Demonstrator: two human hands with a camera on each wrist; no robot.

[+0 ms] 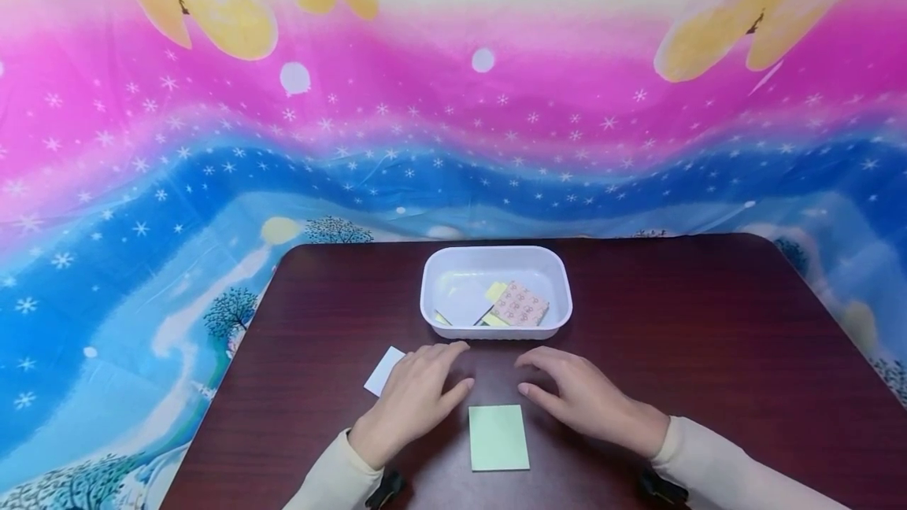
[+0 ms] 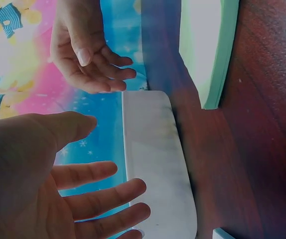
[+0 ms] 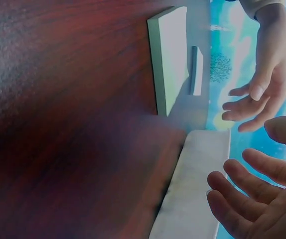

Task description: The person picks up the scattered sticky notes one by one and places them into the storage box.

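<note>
A pale green sticky-note pad [image 1: 499,437] lies on the table, between and slightly nearer than the two hands. My left hand [image 1: 418,396] is held over the table to the pad's left, its fingers relaxed and nothing in them. Partly covered by that hand in the head view is a small white pad [image 1: 383,371]. On the other side, my right hand [image 1: 588,400] hovers with loosely bent, bare fingers. Beyond both hands stands a white plastic tub [image 1: 496,333]. Inside it are a pink patterned pad [image 1: 520,304], a white pad [image 1: 464,299] and yellow pieces [image 1: 495,290].
The dark wooden table [image 1: 673,321] has rounded far corners. Behind it hangs a colourful printed cloth [image 1: 453,124] with snowflakes, which also drops down along the table's left side. The tub stands near the far edge.
</note>
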